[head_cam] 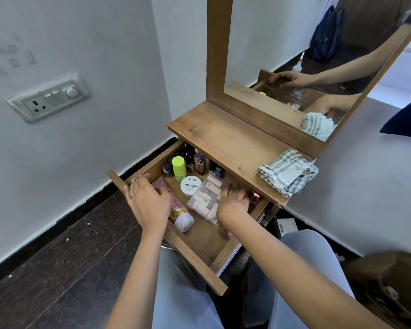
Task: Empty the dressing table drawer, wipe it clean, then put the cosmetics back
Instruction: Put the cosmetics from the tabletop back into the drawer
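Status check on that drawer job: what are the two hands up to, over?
Left hand grips pink tube. Right hand on clear case, grip unclear. Drawer open, full of cosmetics. Cloth on tabletop; nothing blocking.

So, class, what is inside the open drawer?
A lime-green bottle, white nail-polish jar, pink tube, clear case of small tubes, dark bottles. The left hand, right hand and tabletop hide the rest.

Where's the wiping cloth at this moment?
Head view: the cloth lies crumpled on the tabletop's right end, below the mirror, beyond the open drawer.
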The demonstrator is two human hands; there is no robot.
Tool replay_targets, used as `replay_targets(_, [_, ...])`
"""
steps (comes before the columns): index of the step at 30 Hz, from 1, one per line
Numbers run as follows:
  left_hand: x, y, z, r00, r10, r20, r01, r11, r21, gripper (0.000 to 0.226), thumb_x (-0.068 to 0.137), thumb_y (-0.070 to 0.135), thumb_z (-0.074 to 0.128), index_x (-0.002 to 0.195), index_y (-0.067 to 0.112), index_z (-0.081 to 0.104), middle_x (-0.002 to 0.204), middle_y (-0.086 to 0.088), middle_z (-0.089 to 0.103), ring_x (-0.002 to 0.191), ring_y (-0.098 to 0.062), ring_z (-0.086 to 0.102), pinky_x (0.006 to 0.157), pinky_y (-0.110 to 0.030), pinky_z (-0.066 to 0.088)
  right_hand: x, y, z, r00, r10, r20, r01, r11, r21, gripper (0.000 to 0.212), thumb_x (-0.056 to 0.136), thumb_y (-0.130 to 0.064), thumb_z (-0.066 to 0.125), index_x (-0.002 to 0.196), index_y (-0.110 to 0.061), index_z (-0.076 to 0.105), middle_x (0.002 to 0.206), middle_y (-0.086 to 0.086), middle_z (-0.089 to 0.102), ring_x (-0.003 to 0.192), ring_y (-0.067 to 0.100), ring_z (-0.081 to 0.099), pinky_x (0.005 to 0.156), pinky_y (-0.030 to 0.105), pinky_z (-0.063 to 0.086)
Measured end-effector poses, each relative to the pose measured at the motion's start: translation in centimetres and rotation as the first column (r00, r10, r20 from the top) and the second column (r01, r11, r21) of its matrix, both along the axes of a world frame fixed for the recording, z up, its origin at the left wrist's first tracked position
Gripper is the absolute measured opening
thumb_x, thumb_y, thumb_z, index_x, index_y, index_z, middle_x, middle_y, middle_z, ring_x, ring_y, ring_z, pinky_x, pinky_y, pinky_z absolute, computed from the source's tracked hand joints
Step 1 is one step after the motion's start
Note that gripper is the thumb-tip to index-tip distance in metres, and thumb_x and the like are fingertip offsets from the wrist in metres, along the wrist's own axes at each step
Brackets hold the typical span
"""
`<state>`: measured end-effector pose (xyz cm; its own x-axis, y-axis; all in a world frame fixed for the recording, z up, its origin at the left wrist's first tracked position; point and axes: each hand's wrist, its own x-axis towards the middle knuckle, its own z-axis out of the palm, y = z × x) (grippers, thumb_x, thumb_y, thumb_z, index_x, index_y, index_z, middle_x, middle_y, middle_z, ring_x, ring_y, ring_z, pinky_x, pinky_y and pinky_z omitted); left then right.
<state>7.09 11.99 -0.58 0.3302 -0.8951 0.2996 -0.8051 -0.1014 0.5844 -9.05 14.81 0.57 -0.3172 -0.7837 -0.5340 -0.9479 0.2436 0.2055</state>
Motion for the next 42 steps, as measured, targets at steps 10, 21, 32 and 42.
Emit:
replay_targets(10, [0.1, -0.2, -0.1, 1.0, 0.008, -0.005, -0.008, 1.0, 0.013, 0.033, 0.08, 0.012, 0.059, 0.112, 0.005, 0.059, 0.117, -0.007, 0.063, 0.122, -0.025, 0.05, 0.118, -0.038, 0.012, 0.1, -0.1, -0.4, 1.0, -0.029, 0.012, 0.03, 0.999, -0.04, 0.11, 0.072, -0.03, 0.08, 0.147, -0.003, 0.005, 0.147, 0.025, 0.014, 0.134, 0.037, 0.028, 0.096, 0.033, 0.043])
replay_targets(21, [0.3, -0.2, -0.2, 1.0, -0.001, 0.011, 0.001, 1.0, 0.031, 0.035, 0.08, 0.014, 0.056, 0.114, 0.006, 0.058, 0.12, -0.008, 0.062, 0.125, -0.025, 0.048, 0.119, -0.038, 0.011, 1.4, -2.0, 2.6, 0.944, 0.265, 0.199, -0.229, 0.956, -0.184, 0.107, 0.065, -0.042, 0.083, 0.144, -0.017, 0.015, 0.145, 0.028, 0.005, 0.121, 0.044, 0.037, 0.086, 0.038, 0.048])
replay_targets(32, [0.3, -0.4, -0.5, 1.0, -0.004, 0.01, 0.004, 0.999, 0.034, 0.036, 0.08, 0.014, 0.058, 0.115, 0.007, 0.058, 0.119, -0.008, 0.062, 0.125, -0.026, 0.048, 0.118, -0.04, 0.013, 2.3, -5.2, 2.0, 0.936, 0.328, 0.126, -0.329, 0.944, -0.019, 0.1, 0.076, -0.047, 0.074, 0.147, -0.007, 0.017, 0.148, 0.032, -0.004, 0.123, 0.045, 0.045, 0.091, 0.037, 0.048])
replay_targets(42, [0.3, -0.5, -0.6, 1.0, 0.001, 0.003, -0.002, 0.999, 0.032, 0.034, 0.08, 0.013, 0.058, 0.113, 0.008, 0.058, 0.119, -0.007, 0.062, 0.125, -0.026, 0.048, 0.119, -0.039, 0.012, 1.9, -4.2, 1.3, 0.962, 0.199, 0.187, -0.198, 0.98, -0.027, 0.094, 0.076, -0.039, 0.073, 0.144, -0.002, 0.021, 0.15, 0.029, 0.001, 0.132, 0.038, 0.035, 0.094, 0.035, 0.045])
